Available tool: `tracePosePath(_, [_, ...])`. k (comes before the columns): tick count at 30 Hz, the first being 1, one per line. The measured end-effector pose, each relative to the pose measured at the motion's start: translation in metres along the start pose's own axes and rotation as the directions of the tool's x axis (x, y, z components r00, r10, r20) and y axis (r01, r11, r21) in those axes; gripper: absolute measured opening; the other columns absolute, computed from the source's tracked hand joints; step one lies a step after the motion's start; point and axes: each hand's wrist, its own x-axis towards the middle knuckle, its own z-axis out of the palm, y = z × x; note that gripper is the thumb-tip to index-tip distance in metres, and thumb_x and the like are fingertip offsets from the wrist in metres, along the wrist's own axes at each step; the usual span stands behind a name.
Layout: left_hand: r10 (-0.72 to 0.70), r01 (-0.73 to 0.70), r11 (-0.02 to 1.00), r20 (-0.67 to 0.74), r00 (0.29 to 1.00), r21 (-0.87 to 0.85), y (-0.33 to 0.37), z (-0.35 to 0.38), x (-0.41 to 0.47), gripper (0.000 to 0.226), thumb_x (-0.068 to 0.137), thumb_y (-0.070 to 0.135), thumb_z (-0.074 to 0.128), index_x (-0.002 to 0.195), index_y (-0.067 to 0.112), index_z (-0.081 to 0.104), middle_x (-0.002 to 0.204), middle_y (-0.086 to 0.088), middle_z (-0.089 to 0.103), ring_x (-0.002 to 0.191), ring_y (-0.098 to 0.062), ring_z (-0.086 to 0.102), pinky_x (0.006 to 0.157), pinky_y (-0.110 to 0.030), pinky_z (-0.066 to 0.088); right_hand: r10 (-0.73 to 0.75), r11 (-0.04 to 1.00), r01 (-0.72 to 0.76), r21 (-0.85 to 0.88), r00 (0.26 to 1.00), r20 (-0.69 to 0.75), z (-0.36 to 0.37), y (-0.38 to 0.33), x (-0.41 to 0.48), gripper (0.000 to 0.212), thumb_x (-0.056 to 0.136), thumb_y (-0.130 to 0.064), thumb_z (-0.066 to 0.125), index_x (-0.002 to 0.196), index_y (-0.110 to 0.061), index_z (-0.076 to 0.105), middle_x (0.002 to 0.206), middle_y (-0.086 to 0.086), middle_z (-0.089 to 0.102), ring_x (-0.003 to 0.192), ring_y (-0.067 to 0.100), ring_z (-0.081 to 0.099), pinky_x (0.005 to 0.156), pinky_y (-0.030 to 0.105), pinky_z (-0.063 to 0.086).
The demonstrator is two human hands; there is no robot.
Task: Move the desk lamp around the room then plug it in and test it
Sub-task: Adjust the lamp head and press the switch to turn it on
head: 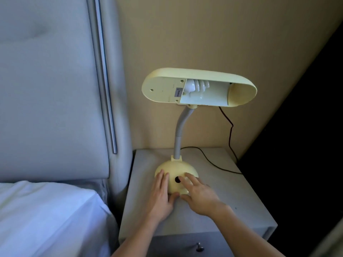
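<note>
- Here, head view: the desk lamp [187,112] stands upright on the grey tabletop [232,201], beside the bed [46,216].
- Left hand [161,195] lies open, flat against the lamp's round base [172,168].
- Right hand [199,196] is open, fingers spread beside the black switch [177,179].
- Bulb [194,86] is unlit.

the desk lamp [187,112] stands on the worktop [241,204], right of the bed [46,216], its cord [213,164] trailing behind.
</note>
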Motion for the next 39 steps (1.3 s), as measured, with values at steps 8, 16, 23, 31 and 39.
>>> tracePosePath(8, [-0.003,0.003,1.000,0.024,1.000,0.000,-0.004,-0.001,0.002,0.079,0.094,0.053,0.047,0.156,0.023,0.009,0.165,0.007,-0.006,0.152,-0.014,-0.001,0.123,-0.035,0.013,0.010,0.999,-0.009,-0.048,1.000,0.025,-0.002,-0.009,0.005,0.060,0.101,-0.047,0.040,0.155,-0.032,0.019,0.163,0.005,0.012,0.146,0.032,0.023,0.105,0.046,0.045])
tracePosePath(16, [0.017,-0.017,1.000,-0.003,1.000,0.020,-0.002,-0.002,-0.001,0.078,0.094,0.052,0.049,0.155,0.021,0.013,0.165,0.006,-0.002,0.152,-0.016,0.003,0.122,-0.032,0.014,-0.001,1.000,0.001,-0.001,0.999,0.039,0.006,-0.008,0.003,0.062,0.102,-0.041,0.040,0.157,-0.029,0.013,0.166,0.006,0.000,0.151,0.032,0.011,0.115,0.047,0.035])
tracePosePath(23, [-0.029,0.028,0.999,0.024,0.999,0.032,0.000,-0.004,-0.002,0.085,0.090,0.062,0.047,0.155,0.028,0.004,0.164,0.011,-0.008,0.152,-0.014,-0.002,0.123,-0.038,0.014,-0.020,1.000,0.021,-0.023,0.998,0.054,0.014,-0.007,0.003,0.064,0.102,-0.032,0.043,0.157,-0.024,0.010,0.166,0.014,-0.008,0.152,0.038,0.005,0.121,0.048,0.024])
tracePosePath(31, [-0.012,0.012,1.000,0.022,1.000,0.000,-0.001,-0.004,0.000,0.086,0.089,0.061,0.049,0.155,0.028,0.006,0.164,0.012,-0.006,0.152,-0.014,0.000,0.122,-0.035,0.014,-0.012,0.998,0.012,0.060,1.000,0.011,0.015,-0.004,0.005,0.073,0.099,-0.035,0.050,0.157,-0.023,0.008,0.166,0.008,-0.002,0.152,0.031,0.009,0.120,0.040,0.025])
tracePosePath(39, [-0.002,0.002,1.000,0.015,1.000,-0.008,-0.002,-0.005,0.001,0.085,0.090,0.058,0.051,0.155,0.027,0.006,0.164,0.010,-0.004,0.151,-0.012,0.000,0.118,-0.026,0.008,0.002,0.998,-0.004,0.063,1.000,0.027,0.013,-0.008,0.007,0.072,0.099,-0.038,0.049,0.157,-0.027,0.006,0.166,0.008,-0.004,0.152,0.032,0.006,0.120,0.044,0.026])
